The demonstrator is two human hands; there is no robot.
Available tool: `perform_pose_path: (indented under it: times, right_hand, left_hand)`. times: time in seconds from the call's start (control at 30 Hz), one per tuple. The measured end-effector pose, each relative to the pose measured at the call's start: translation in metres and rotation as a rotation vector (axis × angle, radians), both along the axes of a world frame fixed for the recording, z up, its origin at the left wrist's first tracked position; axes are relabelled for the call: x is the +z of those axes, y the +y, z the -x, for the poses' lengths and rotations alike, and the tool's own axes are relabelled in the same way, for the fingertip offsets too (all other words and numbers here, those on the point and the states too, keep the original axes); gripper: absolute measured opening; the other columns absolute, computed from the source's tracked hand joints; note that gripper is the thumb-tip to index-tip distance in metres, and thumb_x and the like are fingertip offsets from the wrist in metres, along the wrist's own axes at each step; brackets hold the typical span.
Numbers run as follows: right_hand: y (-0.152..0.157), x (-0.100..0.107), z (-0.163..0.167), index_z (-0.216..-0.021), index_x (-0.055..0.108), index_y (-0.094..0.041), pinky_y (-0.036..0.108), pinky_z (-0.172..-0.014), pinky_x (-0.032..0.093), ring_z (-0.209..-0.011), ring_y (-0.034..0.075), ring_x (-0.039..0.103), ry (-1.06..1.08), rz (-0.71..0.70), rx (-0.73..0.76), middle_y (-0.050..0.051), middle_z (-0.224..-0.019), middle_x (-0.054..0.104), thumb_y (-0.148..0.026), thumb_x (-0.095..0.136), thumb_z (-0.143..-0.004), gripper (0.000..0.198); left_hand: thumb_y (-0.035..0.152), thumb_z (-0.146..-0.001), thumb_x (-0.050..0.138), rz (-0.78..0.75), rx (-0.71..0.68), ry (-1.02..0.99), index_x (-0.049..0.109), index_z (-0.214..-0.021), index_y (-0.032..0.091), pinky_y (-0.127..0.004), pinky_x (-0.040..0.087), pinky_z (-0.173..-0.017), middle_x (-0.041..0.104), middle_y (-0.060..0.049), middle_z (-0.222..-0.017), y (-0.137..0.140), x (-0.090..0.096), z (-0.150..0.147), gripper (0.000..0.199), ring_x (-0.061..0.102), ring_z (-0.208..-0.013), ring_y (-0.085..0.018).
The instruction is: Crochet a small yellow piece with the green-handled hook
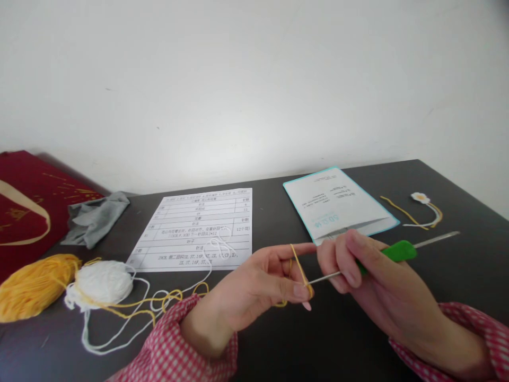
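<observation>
My right hand [358, 265] is closed around the green handle of a crochet hook [397, 251]. One metal end points up to the right, and the other reaches left to the fingertips of my left hand [262, 281]. That hand pinches yellow yarn [299, 263] between thumb and fingers, with the strand running taut up over the extended index finger. The hook's left tip meets the yarn at the pinch; a loop there is too small to make out. Loose yellow yarn hangs below the left fingers.
A yellow yarn ball [35, 286] and a white yarn ball [101, 284] lie at left with tangled strands. Behind are a printed sheet [191, 228], a grey cloth [97, 217] and a red bag [27, 201]. A blue-edged packet [334, 201] and small crocheted flower [420, 198] lie right.
</observation>
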State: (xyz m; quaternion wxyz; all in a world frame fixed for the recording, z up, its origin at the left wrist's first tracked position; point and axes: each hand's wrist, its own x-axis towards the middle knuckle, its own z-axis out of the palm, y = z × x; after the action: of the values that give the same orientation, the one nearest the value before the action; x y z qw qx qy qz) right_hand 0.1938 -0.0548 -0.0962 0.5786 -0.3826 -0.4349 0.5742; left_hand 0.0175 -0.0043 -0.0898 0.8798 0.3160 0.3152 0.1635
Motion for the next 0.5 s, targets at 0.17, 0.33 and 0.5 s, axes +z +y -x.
perform_pose_path:
  times: [0.17, 0.33, 0.5]
  right_hand:
    - [-0.001, -0.014, 0.009, -0.055, 0.063, -0.022, 0.028, -0.058, 0.039, -0.06, 0.015, 0.049, 0.09, 0.127, -0.024, -0.001, -0.06, 0.056, -0.061, 0.071, -0.084, 0.049]
    - [0.002, -0.019, 0.011, -0.055, 0.058, -0.021, 0.026, -0.056, 0.039, -0.058, 0.014, 0.045, 0.13, 0.267, -0.004, -0.002, -0.059, 0.052, -0.06, 0.066, -0.088, 0.051]
    - [0.003, -0.02, 0.008, -0.054, 0.056, -0.02, 0.025, -0.053, 0.037, -0.055, 0.012, 0.042, 0.148, 0.35, 0.019, -0.003, -0.057, 0.051, -0.057, 0.067, -0.088, 0.051]
  left_hand:
    - [0.015, -0.062, 0.093, -0.149, 0.203, 0.155, 0.039, -0.153, 0.009, -0.021, 0.039, -0.063, 0.067, 0.007, -0.065, -0.005, 0.001, -0.005, 0.106, 0.058, -0.061, -0.007]
    - [0.016, -0.064, 0.092, -0.207, 0.253, 0.2, 0.021, -0.16, 0.009, -0.022, 0.04, -0.066, 0.066, 0.007, -0.067, -0.009, -0.001, -0.009, 0.119, 0.058, -0.064, -0.008]
    - [0.013, -0.066, 0.088, -0.246, 0.254, 0.216, 0.019, -0.161, 0.013, -0.022, 0.036, -0.06, 0.065, 0.009, -0.067, -0.011, -0.006, -0.01, 0.117, 0.049, -0.056, -0.005]
